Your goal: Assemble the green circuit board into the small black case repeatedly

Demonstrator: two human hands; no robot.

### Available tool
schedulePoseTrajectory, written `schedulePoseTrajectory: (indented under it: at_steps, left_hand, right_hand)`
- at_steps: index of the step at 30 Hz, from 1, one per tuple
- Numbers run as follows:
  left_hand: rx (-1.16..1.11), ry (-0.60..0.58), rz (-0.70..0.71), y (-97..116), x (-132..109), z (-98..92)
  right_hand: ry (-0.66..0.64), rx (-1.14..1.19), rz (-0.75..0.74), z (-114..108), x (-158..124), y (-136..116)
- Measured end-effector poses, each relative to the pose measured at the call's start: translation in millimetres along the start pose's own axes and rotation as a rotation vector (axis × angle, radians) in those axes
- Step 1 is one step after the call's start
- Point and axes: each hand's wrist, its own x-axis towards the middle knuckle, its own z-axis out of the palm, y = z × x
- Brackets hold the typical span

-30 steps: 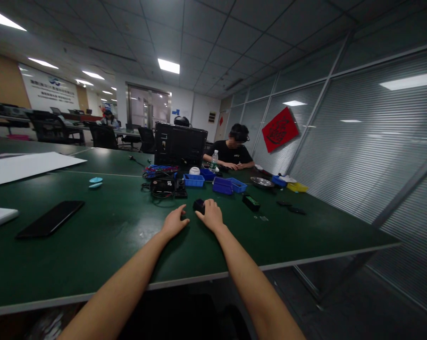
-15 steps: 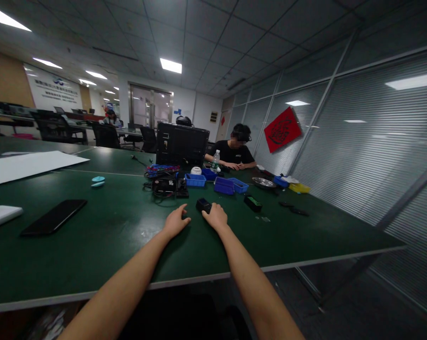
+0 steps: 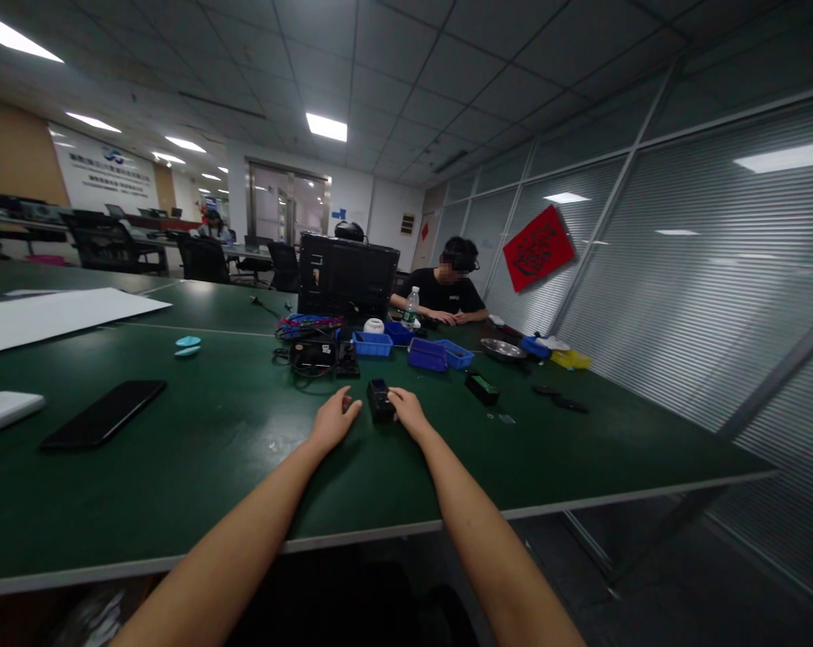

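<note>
In the head view, a small black boxy device (image 3: 380, 401) with a dark screen at its far end sits on the green table between my hands. My right hand (image 3: 408, 412) has its fingers on the device's right side, gripping its edge; the fingertips are partly hidden. To the left of the device, my left hand (image 3: 334, 420) rests on the table with thumb and fingers apart, holding nothing. A narrow gap separates it from the device.
Beyond my hands lie a black adapter with cables (image 3: 313, 356), blue trays (image 3: 372, 344), a baseball (image 3: 374, 326) and a monitor (image 3: 348, 277). A black box with a green top (image 3: 481, 387) is to the right, a black phone-like slab (image 3: 105, 413) to the left. Another person (image 3: 448, 292) sits across.
The black device has shifted slightly left and towards me and has turned to point more straight away from me. My right hand has moved left with it; my left hand has barely moved.
</note>
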Motion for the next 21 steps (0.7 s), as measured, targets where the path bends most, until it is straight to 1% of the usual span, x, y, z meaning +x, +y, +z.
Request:
schedulePoseTrajectory:
  at_steps: [2,4,7,9,11,15,21]
  left_hand:
    - [-0.022,0.052,-0.013,-0.1,0.8,0.2]
    - [-0.008,0.105,-0.018,1.1,0.2,-0.5]
    - [0.075,0.142,-0.001,4.6,-2.7,-2.0]
    - [0.126,0.116,0.021,6.4,-4.6,-2.3]
    - [0.154,0.065,0.02,6.9,-5.6,-1.9]
    - [0.162,-0.007,-0.041,5.6,-5.4,-1.0]
    - [0.15,0.002,-0.107,7.1,-5.6,-5.8]
  right_hand:
    - [-0.127,0.149,0.001,6.2,-3.0,-2.2]
    - [-0.179,0.237,-0.009,10.1,-5.3,-4.7]
    - [-0.153,0.235,-0.006,11.2,-5.7,-6.1]
    - [-0.138,0.209,-0.006,10.6,-4.6,-4.9]
    - [-0.14,0.191,-0.011,10.3,-3.2,-2.4]
    - [-0.138,0.175,-0.025,10.9,-0.1,4.2]
    - [-0.057,0.162,-0.03,6.2,6.4,14.6]
